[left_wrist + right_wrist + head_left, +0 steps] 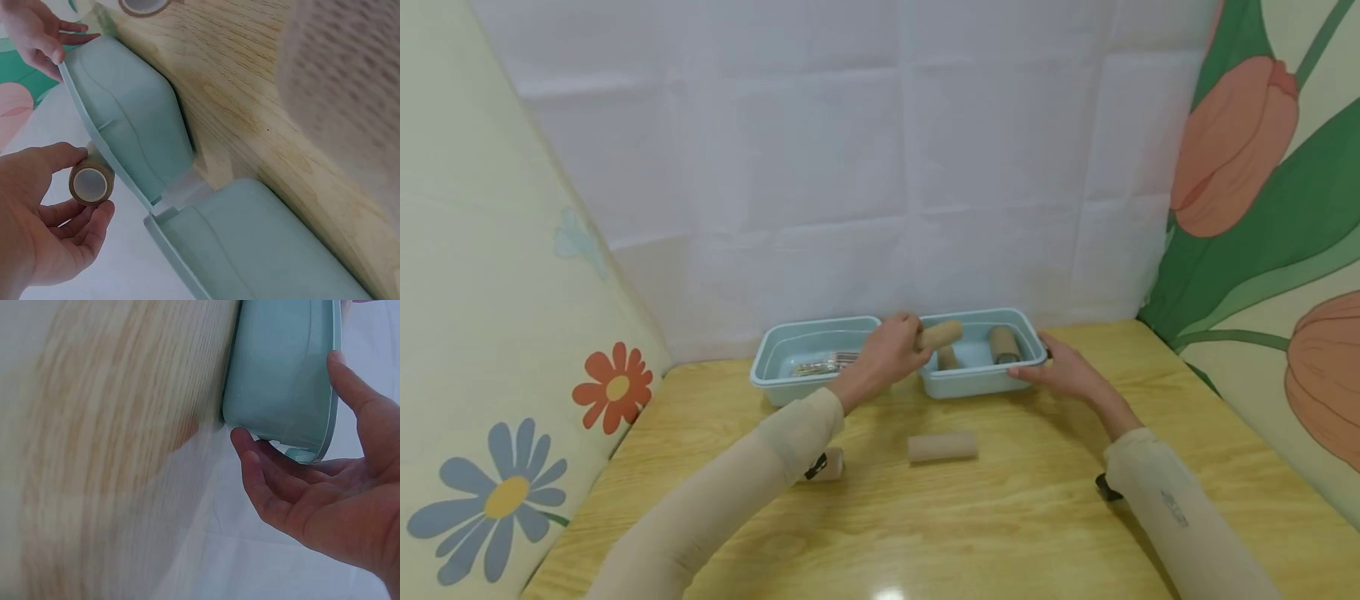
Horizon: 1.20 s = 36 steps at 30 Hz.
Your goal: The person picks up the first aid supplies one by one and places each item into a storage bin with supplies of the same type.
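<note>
My left hand (pixel 887 350) pinches a brown cardboard tube (pixel 943 335) between thumb and fingers, over the left end of the right light-blue bin (pixel 973 386). The left wrist view shows the held tube (pixel 75 185) end-on, its hollow end facing the camera, beside the bin's rim. My right hand (pixel 1063 367) grips that bin's right end. In the right wrist view the thumb lies along the bin wall (pixel 278 369) near the rim, with the fingers around the end. Inside the bin lie one cardboard tube (pixel 1003 343) and another (pixel 947 359) lower left.
A second light-blue bin (pixel 786 393) stands at left, holding shiny, thin wrapped items (pixel 823 366). On the wooden table (pixel 1000 517) lies a cardboard tube (pixel 942 447); another tube (pixel 832 465) is partly hidden by the left sleeve. A white sheet (pixel 820 167) hangs behind the bins.
</note>
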{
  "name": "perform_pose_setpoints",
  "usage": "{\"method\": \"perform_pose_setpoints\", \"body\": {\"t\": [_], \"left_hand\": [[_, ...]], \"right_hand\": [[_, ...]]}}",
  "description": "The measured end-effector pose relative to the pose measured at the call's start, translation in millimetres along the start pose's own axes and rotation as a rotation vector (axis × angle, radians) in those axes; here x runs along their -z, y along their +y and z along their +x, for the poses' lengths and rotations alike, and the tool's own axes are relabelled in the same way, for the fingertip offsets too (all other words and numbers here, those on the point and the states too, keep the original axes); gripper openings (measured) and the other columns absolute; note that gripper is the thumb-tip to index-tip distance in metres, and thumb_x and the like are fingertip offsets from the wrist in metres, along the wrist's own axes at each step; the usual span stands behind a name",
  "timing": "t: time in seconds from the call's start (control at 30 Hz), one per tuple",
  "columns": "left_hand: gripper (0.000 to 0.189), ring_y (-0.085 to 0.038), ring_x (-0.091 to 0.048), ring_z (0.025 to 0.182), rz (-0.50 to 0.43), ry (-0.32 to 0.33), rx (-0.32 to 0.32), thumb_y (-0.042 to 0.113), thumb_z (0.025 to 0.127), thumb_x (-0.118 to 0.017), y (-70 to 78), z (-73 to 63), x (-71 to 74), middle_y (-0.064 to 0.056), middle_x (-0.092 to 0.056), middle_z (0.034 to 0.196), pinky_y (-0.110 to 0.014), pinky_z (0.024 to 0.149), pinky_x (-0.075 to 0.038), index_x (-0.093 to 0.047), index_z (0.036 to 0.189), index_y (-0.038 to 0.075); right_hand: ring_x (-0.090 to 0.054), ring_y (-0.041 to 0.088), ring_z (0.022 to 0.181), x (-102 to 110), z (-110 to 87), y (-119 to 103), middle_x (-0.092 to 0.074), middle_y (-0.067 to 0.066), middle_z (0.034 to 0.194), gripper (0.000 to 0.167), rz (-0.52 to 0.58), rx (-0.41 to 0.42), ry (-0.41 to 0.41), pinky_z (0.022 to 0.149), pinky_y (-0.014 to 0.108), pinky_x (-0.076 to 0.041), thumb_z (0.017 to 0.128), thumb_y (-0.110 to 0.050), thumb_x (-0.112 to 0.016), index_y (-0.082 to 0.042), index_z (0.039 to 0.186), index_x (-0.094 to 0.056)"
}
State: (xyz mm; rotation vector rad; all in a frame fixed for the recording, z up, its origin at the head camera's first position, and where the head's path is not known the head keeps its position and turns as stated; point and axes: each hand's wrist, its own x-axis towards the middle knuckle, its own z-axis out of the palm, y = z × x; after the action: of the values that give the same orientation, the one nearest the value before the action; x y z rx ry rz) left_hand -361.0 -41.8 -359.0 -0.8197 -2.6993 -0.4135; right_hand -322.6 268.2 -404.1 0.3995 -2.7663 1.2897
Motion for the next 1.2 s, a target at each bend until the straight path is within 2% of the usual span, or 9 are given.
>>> {"method": "perform_pose_setpoints", "body": {"t": [0.27,0.5,0.73,0.83,1.0,1.2], "left_hand": [[0.028,-0.020,-0.058,0.081,0.043,0.024,0.030,0.023,0.089,-0.076,5.1,7.3,-7.7,-0.006,-0.060,0.094,-0.034,0.069,-0.052,-0.069,0.106,0.002],[0.026,-0.022,-0.059,0.080,0.023,0.061,-0.001,0.023,0.088,-0.077,13.4,17.5,-16.5,-0.007,-0.060,0.092,-0.036,0.070,-0.052,-0.069,0.100,0.002],[0.025,-0.022,-0.058,0.080,-0.011,0.018,0.030,0.026,0.090,-0.078,20.0,24.7,-27.0,-0.007,-0.059,0.091,-0.036,0.069,-0.051,-0.070,0.095,0.003],[0.033,-0.027,-0.063,0.087,-0.050,-0.010,0.029,0.030,0.093,-0.077,21.1,24.5,-25.3,-0.013,-0.065,0.097,-0.039,0.075,-0.054,-0.071,0.100,-0.001],[0.047,-0.031,-0.066,0.100,-0.120,-0.066,-0.007,0.036,0.100,-0.068,20.9,24.5,-20.4,-0.021,-0.068,0.115,-0.042,0.086,-0.054,-0.067,0.120,-0.007],[0.040,-0.024,-0.066,0.092,-0.097,-0.073,-0.021,0.035,0.104,-0.061,17.7,22.1,-13.5,-0.014,-0.069,0.109,-0.037,0.075,-0.055,-0.067,0.122,-0.001]], "right_hand": [[-0.044,0.046,0.131,1,0.3,0,-0.047,0.031,0.144,0.089,0.006,-0.004,-0.008,0.104,0.064,-0.036,0.092,-0.040,-0.078,0.006,0.153,-0.033],[-0.046,0.046,0.130,2,2.1,6,-0.049,0.031,0.142,0.088,0.013,0.002,0.001,0.104,0.063,-0.038,0.092,-0.039,-0.078,0.006,0.152,-0.034],[-0.048,0.044,0.127,-1,4.1,5,-0.051,0.029,0.140,0.085,0.008,0.012,-0.005,0.102,0.061,-0.039,0.092,-0.039,-0.077,0.005,0.152,-0.036],[-0.050,0.043,0.124,-6,5.5,4,-0.053,0.029,0.138,0.083,0.017,0.022,-0.003,0.100,0.060,-0.040,0.092,-0.037,-0.078,0.006,0.150,-0.038],[-0.050,0.043,0.123,-9,6.8,2,-0.054,0.029,0.137,0.083,0.025,0.023,-0.012,0.100,0.060,-0.041,0.092,-0.038,-0.078,0.006,0.150,-0.038],[-0.048,0.044,0.127,-8,7.5,3,-0.050,0.030,0.141,0.089,0.016,-0.001,-0.009,0.102,0.061,-0.040,0.091,-0.042,-0.078,0.004,0.154,-0.034]]}}
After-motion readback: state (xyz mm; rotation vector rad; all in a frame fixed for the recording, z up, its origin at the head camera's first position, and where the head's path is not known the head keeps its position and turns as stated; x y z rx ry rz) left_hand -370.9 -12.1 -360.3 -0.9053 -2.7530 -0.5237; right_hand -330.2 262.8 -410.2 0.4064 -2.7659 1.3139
